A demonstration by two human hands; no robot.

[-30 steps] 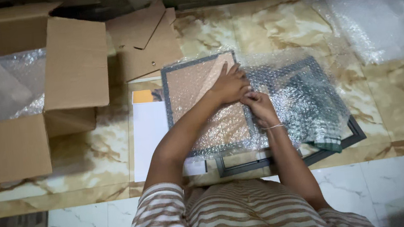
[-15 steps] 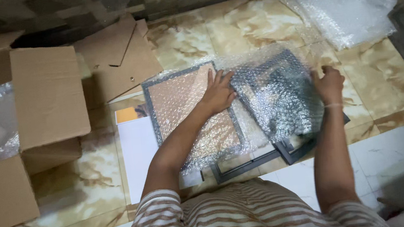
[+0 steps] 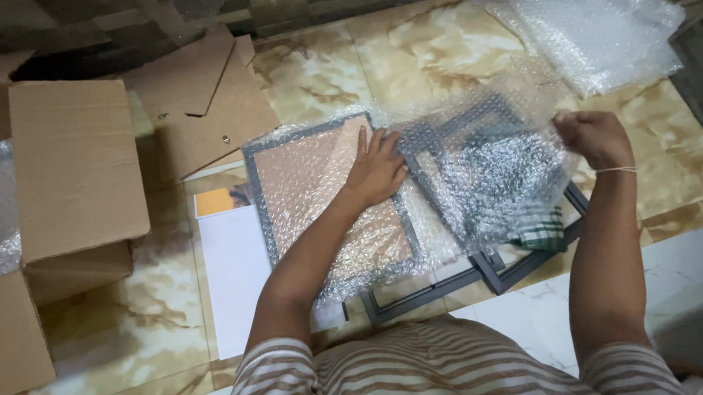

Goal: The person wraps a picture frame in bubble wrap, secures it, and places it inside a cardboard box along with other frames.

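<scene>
Since the earlier frames the right hand (image 3: pixel 593 139) has left the middle of the frame and drawn out to the right, lifting the bubble wrap sheet (image 3: pixel 488 170) with it, while the left hand (image 3: pixel 376 169) has stayed pressed on the frame. The open cardboard box (image 3: pixel 74 166) stands at the left on the marble floor (image 3: pixel 312 71), with loose cardboard pieces (image 3: pixel 199 109) beside it and a second heap of bubble wrap (image 3: pixel 589 11) at the upper right. The wrapped picture frame (image 3: pixel 326 204) lies flat before the person, partly over a white sheet (image 3: pixel 233 271), with dark empty frames (image 3: pixel 464 277) just below it. The left hand lies flat and spread on the frame's right edge. The right hand is closed on the sheet's edge, seemingly in a pinch, though the fingers are hard to make out.
</scene>
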